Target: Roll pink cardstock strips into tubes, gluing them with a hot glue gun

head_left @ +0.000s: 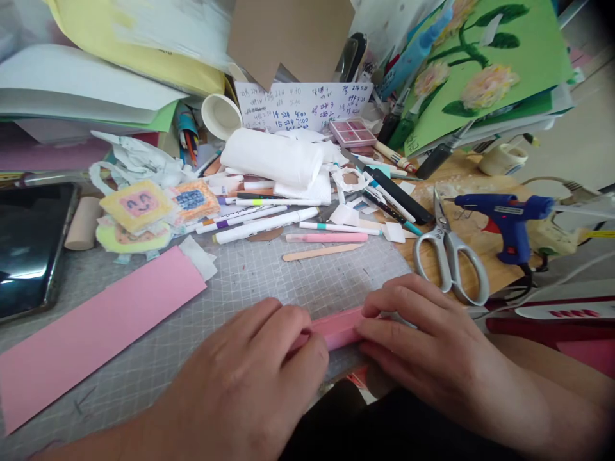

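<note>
1. Nearest, at the near edge of the desk (pixel 497 274), the left hand (pixel 254 358) curls its fingers and thumb closed on one end of a folded pink paper (pixel 339 330), covering that end.
2. The right hand (pixel 432 346) pinches the same paper farther right, thumb and fingertips drawn close together.
3. The folded paper is plain, matte pink and narrow, with a lengthwise crease parting a top face from a front face. Its long axis runs left to right, roughly along the near edge of the grey mat (pixel 240 282), the right end slightly farther away. Whether it rests on the mat cannot be told.
4. Toward the desk's left edge, a flat pink strip (pixel 100 333) lies slantwise, its right end farther off, touching a scrap of white tissue (pixel 204 259).
5. Beyond the hands, a wooden stick (pixel 321 251) and a pink marker (pixel 327 237) lie crosswise on the mat.
6. On the right, scissors (pixel 442 234) point their blades away, beside a blue glue gun (pixel 512 214).
7. Behind the markers are a white roll (pixel 271 157), a paper cup (pixel 221 117) and, toward the far edge, a handwritten card (pixel 302 105).
</note>
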`<state>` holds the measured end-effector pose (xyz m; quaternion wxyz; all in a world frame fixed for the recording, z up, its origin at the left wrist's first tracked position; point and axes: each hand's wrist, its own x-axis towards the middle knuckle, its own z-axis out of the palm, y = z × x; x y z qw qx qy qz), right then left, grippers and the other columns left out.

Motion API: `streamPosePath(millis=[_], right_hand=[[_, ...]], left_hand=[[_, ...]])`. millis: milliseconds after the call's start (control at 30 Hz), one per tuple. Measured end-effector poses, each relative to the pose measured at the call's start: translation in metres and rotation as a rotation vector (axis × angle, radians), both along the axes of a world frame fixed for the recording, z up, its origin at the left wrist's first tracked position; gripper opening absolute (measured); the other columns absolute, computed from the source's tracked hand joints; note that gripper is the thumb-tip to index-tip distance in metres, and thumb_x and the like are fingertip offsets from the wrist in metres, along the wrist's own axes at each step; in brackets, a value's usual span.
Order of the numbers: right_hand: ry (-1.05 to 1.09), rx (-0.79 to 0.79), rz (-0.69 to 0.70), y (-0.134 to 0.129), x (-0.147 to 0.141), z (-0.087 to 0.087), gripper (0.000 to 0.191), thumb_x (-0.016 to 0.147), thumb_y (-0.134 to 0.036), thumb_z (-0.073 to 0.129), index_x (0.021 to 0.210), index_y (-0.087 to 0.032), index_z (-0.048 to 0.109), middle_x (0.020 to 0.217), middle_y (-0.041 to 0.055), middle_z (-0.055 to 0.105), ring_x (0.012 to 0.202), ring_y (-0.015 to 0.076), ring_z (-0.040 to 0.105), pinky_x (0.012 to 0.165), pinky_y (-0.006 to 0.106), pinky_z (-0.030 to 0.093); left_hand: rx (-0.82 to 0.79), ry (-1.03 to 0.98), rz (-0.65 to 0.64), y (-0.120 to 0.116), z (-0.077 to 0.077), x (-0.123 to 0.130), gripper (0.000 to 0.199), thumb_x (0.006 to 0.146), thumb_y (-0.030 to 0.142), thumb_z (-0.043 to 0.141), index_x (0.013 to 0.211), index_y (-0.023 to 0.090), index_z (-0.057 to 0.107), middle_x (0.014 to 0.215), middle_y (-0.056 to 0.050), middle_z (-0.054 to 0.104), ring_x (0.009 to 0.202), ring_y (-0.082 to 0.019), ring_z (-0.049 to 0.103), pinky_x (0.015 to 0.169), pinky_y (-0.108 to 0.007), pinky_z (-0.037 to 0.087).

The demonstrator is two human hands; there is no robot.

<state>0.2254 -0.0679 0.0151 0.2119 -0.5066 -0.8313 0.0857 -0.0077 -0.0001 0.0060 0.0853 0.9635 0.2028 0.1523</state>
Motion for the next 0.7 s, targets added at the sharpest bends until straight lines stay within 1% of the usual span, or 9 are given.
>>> streamPosePath(millis=[100, 200, 367, 533, 700], right_hand=[[-0.02, 0.03, 0.011, 0.0018, -0.0034, 0.0004, 0.011, 0.09, -0.015, 0.057, 0.092, -0.016, 0.068, 0.092, 0.0061, 0.065, 0.085, 0.0202, 0.051, 0.074, 0.036, 0.044], [-0.041, 0.059, 0.016, 0.0033, -0.0061, 0.001, 0.014, 0.091, -0.015, 0.054, 0.091, -0.015, 0.068, 0.087, 0.0065, 0.066, 0.081, 0.0201, 0.053, 0.071, 0.035, 0.044], [-0.07, 0.071, 0.016, 0.0041, -0.0075, 0.0003, 0.015, 0.092, -0.017, 0.054, 0.092, -0.015, 0.069, 0.084, 0.0066, 0.066, 0.081, 0.0203, 0.055, 0.071, 0.036, 0.043], [-0.084, 0.064, 0.037, 0.0038, -0.0078, 0.0013, 0.017, 0.093, -0.017, 0.052, 0.094, -0.014, 0.068, 0.081, 0.0069, 0.066, 0.078, 0.0199, 0.055, 0.07, 0.036, 0.042], [-0.103, 0.025, 0.057, 0.0034, -0.0074, 0.001, 0.019, 0.094, -0.017, 0.049, 0.095, -0.014, 0.067, 0.081, 0.0069, 0.066, 0.077, 0.0204, 0.053, 0.071, 0.038, 0.04]], left_hand=[[-0.048, -0.024, 0.032, 0.0002, 0.0012, 0.0008, 0.03, 0.094, 0.013, 0.033, 0.085, 0.019, 0.061, 0.084, -0.004, 0.052, 0.075, -0.019, 0.044, 0.066, -0.034, 0.038], [-0.033, -0.017, 0.017, -0.0003, 0.0017, -0.0005, 0.025, 0.092, 0.011, 0.039, 0.079, 0.018, 0.059, 0.079, -0.003, 0.049, 0.074, -0.019, 0.041, 0.065, -0.035, 0.034], [-0.058, 0.04, -0.029, 0.0013, 0.0017, -0.0032, 0.017, 0.091, 0.014, 0.045, 0.083, 0.018, 0.06, 0.079, -0.003, 0.049, 0.074, -0.02, 0.039, 0.065, -0.035, 0.032], [-0.049, 0.034, -0.048, 0.0012, 0.0008, -0.0014, 0.019, 0.09, 0.009, 0.043, 0.083, 0.017, 0.059, 0.078, -0.003, 0.05, 0.073, -0.019, 0.04, 0.064, -0.034, 0.033], [-0.006, 0.04, -0.049, -0.0007, 0.0014, -0.0007, 0.022, 0.09, 0.009, 0.04, 0.085, 0.017, 0.06, 0.077, -0.003, 0.05, 0.074, -0.02, 0.042, 0.064, -0.036, 0.035]])
